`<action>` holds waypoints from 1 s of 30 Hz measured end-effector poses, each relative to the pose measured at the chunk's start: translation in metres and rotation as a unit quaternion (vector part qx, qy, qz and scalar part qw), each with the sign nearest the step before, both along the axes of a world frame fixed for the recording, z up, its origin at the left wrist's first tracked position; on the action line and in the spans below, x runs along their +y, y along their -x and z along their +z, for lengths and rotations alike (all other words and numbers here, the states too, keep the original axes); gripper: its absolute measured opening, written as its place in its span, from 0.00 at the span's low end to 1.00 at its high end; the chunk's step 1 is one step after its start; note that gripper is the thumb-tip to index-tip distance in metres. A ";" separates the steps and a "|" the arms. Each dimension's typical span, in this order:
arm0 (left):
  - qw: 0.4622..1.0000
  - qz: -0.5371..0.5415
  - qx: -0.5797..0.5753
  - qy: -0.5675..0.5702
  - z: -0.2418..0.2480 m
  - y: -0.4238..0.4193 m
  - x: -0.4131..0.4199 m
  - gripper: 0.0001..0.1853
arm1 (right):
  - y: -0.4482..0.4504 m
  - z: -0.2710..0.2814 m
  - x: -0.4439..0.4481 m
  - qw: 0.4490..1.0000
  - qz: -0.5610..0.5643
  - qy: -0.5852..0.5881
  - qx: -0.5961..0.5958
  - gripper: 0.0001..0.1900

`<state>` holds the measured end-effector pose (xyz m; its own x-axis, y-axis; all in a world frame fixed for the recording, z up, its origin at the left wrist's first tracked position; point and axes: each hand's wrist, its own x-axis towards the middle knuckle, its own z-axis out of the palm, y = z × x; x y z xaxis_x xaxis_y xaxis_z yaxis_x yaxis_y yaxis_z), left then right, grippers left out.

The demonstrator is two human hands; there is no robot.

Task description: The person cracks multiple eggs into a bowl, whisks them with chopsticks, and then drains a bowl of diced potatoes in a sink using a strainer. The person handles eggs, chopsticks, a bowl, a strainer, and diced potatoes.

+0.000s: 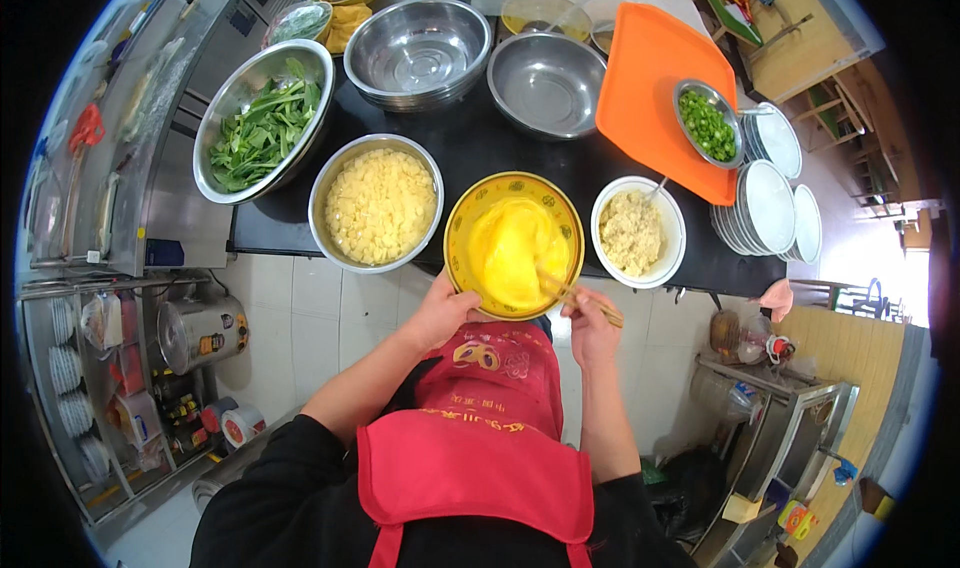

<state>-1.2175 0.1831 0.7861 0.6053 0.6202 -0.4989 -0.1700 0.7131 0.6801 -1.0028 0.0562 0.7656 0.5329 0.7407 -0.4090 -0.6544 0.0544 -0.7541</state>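
Observation:
My left hand [444, 309] grips the near left rim of a yellow patterned bowl [460, 219] at the table's front edge. Bright yellow beaten egg [514, 256] fills much of it, its surface swirled. Wooden chopsticks [577, 299] are held in my right hand [596, 324], their tips down in the egg. To the bowl's left is a steel bowl of diced pale pieces, perhaps potato, in liquid [381, 208]. On its right stands a white bowl [673, 259] of pale crumbly mash [631, 230] with a utensil handle sticking out.
A steel bowl of chopped greens [264, 136] stands far left on the black table [281, 226]. Behind are stacked steel bowls [416, 50] and another steel basin [547, 80]. An orange tray [645, 80] bears a small bowl of chopped green pieces [706, 125]. White plate stacks [761, 208] stand at the right edge.

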 end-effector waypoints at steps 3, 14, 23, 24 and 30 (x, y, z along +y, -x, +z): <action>0.999 0.013 -0.002 0.037 0.000 -0.001 -0.001 0.32 | -0.001 -0.001 0.001 0.993 -0.098 -0.051 -0.030 0.08; 0.999 -0.026 0.004 -0.027 -0.006 0.001 0.003 0.33 | -0.007 0.002 0.001 0.998 -0.044 -0.010 -0.032 0.08; 0.999 0.015 -0.024 0.017 -0.004 -0.003 0.000 0.30 | -0.009 0.002 0.004 0.998 0.019 0.040 -0.033 0.08; 0.999 0.007 -0.011 0.032 -0.004 -0.003 0.000 0.30 | -0.009 0.002 0.006 0.999 -0.022 0.027 -0.034 0.09; 1.000 0.001 -0.001 0.006 -0.008 -0.001 0.002 0.30 | -0.008 0.004 0.007 0.999 -0.009 -0.004 -0.037 0.07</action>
